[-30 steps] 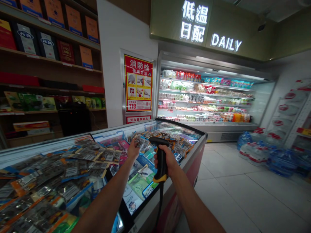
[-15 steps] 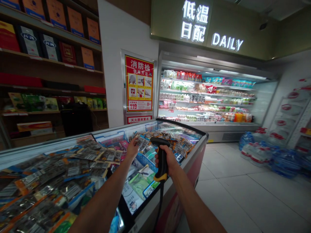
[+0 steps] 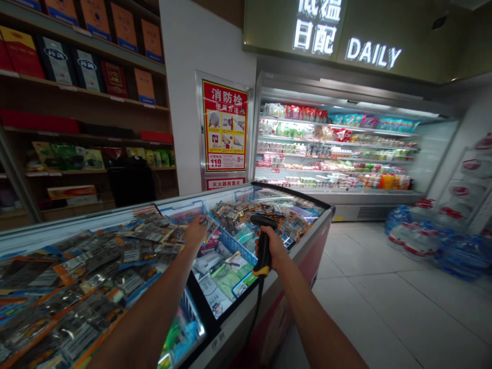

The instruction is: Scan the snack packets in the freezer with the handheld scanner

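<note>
My right hand (image 3: 274,247) is wrapped round the grip of a black and yellow barcode scanner (image 3: 263,256), its head pointing left and its cable hanging down. Left of the scanner, my left hand (image 3: 195,231) is closed on the edge of a small snack packet (image 3: 209,227), held over the glass top of a chest freezer. A large pile of similar packets (image 3: 130,251) with orange and blue edges covers the freezer's left part. Another heap of packets (image 3: 286,225) lies beyond the scanner.
Under the freezer's glass (image 3: 203,264) are a blue basket (image 3: 231,245) and green and white bags. Shelves with boxes (image 3: 144,84) stand left. A lit open cooler (image 3: 334,197) is at the back. Bottled water packs (image 3: 418,238) stand on the tiled floor at right.
My left hand has moved left with the packet, away from the far heap. The scanner stays in my right hand. The whole view has shifted slightly.
</note>
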### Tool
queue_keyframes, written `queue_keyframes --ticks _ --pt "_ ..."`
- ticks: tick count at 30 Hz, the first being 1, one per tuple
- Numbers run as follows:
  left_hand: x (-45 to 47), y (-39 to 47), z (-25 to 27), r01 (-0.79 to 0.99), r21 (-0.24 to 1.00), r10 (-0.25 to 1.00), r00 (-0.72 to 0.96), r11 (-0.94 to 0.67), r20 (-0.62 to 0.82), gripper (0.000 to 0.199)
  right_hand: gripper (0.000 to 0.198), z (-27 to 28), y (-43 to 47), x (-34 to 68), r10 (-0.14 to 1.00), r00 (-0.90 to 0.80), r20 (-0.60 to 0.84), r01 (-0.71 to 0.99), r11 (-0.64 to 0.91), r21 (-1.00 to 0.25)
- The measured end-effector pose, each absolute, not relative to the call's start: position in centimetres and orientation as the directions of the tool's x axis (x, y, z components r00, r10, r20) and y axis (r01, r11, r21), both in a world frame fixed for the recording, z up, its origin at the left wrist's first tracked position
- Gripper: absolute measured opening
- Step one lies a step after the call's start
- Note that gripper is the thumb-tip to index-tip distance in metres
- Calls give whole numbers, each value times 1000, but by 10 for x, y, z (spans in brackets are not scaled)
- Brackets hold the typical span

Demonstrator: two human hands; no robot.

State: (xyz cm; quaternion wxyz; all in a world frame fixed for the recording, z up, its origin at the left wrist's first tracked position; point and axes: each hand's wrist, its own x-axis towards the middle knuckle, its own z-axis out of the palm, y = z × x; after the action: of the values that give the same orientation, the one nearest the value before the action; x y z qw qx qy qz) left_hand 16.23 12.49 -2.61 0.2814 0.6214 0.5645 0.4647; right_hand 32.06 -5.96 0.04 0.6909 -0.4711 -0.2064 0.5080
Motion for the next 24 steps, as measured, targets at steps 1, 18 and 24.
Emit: queue_keyframes --ticks 1,18,24 --pt "155 123 -23 543 819 958 -85 -187 275 35 21 -1 -59 319 894 401 -199 -503 33 -864" --pt "106 111 -9 917 381 837 -115 -117 535 33 20 -3 -62 326 865 449 -226 -490 27 -871" --pt "199 78 -10 767 497 857 131 -406 498 32 17 -5 -81 354 815 540 -211 -447 64 -892"
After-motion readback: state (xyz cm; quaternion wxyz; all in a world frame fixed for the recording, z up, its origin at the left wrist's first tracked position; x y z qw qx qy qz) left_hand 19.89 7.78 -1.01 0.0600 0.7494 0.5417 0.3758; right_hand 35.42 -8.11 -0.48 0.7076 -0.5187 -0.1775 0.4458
